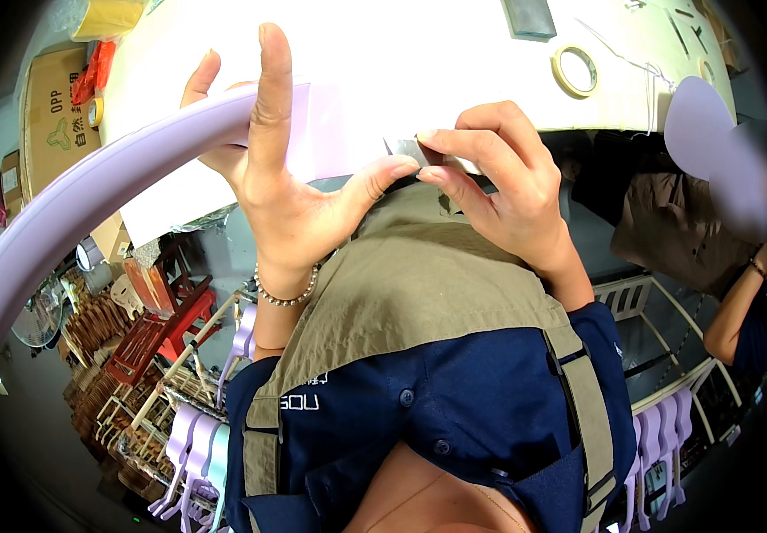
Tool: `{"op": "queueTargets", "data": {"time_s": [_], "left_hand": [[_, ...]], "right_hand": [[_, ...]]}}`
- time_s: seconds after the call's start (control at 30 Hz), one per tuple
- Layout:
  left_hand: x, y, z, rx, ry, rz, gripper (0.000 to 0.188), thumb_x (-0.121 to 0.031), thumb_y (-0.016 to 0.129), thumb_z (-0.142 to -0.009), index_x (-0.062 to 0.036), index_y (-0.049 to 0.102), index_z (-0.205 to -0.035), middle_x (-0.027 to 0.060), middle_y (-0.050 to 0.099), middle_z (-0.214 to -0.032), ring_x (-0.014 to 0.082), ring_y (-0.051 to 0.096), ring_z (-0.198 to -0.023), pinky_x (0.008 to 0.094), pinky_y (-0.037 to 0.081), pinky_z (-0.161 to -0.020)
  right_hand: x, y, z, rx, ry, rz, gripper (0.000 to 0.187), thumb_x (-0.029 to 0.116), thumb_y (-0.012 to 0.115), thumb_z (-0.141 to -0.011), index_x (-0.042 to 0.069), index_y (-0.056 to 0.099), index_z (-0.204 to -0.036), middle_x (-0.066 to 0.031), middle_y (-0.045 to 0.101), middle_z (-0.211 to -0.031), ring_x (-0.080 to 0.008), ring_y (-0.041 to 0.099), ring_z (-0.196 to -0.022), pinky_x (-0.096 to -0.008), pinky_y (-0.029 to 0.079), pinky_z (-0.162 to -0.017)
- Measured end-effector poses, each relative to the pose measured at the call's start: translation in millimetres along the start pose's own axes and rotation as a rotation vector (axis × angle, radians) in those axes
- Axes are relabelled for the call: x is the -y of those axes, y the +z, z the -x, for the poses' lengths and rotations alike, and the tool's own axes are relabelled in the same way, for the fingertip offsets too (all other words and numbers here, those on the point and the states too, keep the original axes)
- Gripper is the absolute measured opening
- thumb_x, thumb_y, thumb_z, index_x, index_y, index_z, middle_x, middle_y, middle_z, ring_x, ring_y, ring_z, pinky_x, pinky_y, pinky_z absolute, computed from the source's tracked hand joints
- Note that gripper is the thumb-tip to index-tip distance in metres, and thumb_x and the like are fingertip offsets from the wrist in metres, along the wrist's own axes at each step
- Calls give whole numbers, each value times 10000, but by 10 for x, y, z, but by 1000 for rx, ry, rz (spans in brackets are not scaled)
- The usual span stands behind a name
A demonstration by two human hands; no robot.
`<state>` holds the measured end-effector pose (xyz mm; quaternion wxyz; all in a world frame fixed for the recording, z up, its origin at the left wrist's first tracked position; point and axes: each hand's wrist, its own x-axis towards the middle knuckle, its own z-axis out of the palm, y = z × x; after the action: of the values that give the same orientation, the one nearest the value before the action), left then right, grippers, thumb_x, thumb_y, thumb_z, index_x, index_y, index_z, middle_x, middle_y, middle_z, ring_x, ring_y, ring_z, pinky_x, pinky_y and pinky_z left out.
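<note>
A long, curved lilac piece [126, 164] with a smooth, padded look sweeps in from the left and ends in a flat lilac section [335, 129] over the white table. My left hand [281, 191] holds it, index finger in front and the other fingers partly hidden behind. The left thumb stretches right and touches a small, dark metal blade [408, 151]. Between the thumb and fingertips of my right hand [508, 173] that blade is pinched, close to the lilac section's right end. Whether the blade meets the lilac surface I cannot tell.
The white table [455, 53] bears a tape roll [575, 71] and a grey block [530, 18]. Cartons [56, 133] stand left. Lilac hanger-shaped parts [190, 453] hang on racks both sides. Another person's arm [739, 311] is at right, near a lilac oval piece [699, 129].
</note>
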<state>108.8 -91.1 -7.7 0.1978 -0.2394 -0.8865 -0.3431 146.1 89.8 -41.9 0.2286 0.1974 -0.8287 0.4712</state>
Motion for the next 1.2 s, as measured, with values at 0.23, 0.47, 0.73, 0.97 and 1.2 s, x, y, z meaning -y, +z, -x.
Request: {"op": "queueTargets", "data": {"time_s": [0.23,0.47,0.73,0.97,1.2], "left_hand": [[103,-1,19,13,37,18,1129,-514,828,-501,-136,286,-1416,202,214,-1299,252,375,-1123,326,473,-810],[85,-19,7,16,45,-6,1118,-477,839,-509,-134,285,-1418,197,222,-1298,250,372,-1112,326,462,-809],[102,1,18,15,41,11,1112,-478,837,-515,-141,284,-1418,196,226,-1301,250,375,-1114,325,463,-809],[90,-4,12,11,47,-14,1114,-491,833,-514,-143,284,-1418,209,226,-1297,260,362,-1130,329,462,-815],[102,-1,13,9,53,-11,1126,-492,836,-506,-139,280,-1419,203,223,-1311,257,368,-1127,331,460,-820]], "right_hand": [[-11,-3,9,6,7,-14,290,72,760,-633,46,636,-894,-58,532,-795,-155,546,-588,-258,451,-495],[-12,13,2,0,0,-11,286,77,759,-637,46,636,-892,-58,531,-795,-155,546,-587,-257,449,-496],[-17,20,5,-8,7,-13,283,73,758,-637,46,634,-890,-56,529,-794,-151,548,-585,-254,453,-492],[-22,18,6,-7,11,-17,284,74,763,-633,48,632,-884,-54,529,-794,-151,545,-577,-257,452,-487],[-11,23,10,-9,23,-26,283,76,763,-636,50,632,-886,-53,530,-792,-151,544,-573,-258,450,-485]]}}
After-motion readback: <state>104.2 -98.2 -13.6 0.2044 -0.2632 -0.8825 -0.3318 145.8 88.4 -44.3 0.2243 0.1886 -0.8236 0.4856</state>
